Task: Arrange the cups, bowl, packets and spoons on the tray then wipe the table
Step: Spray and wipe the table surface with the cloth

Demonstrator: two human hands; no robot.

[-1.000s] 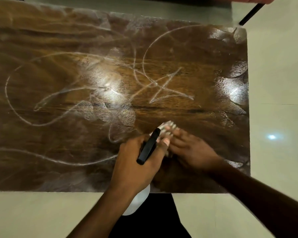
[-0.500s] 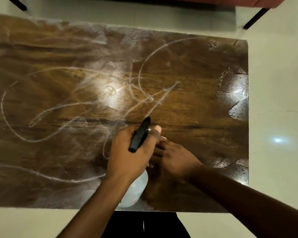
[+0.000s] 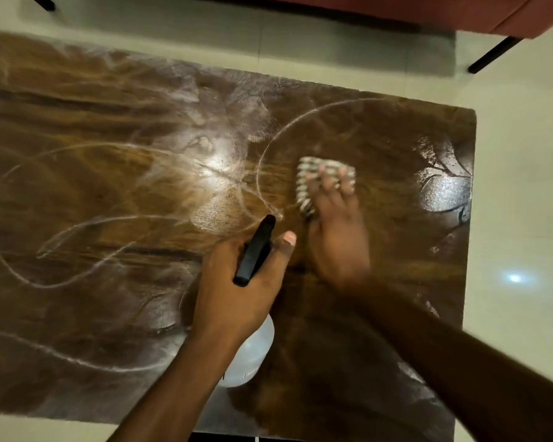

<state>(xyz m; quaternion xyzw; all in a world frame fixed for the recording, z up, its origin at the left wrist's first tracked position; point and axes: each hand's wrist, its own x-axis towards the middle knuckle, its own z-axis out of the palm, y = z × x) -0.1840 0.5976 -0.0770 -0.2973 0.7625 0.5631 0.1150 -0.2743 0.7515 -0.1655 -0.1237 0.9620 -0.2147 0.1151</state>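
A dark wooden table (image 3: 109, 148) fills the view, streaked with white curved smears and wet patches. My left hand (image 3: 237, 288) grips a spray bottle (image 3: 253, 352) with a black trigger head and a translucent white body, held just above the table's near middle. My right hand (image 3: 339, 240) lies flat with straight fingers on a striped grey-and-white cloth (image 3: 310, 183), pressing it onto the tabletop right of centre. No cups, bowl, packets, spoons or tray are in view.
Pale tiled floor (image 3: 520, 193) surrounds the table on the right and far sides. A reddish piece of furniture (image 3: 428, 11) with black legs stands beyond the far edge. Wet shiny patches (image 3: 444, 189) lie near the table's right edge.
My right hand has pushed the cloth away from me, from beside the spray bottle toward the table's far right. The left hand with the bottle has stayed roughly in place.
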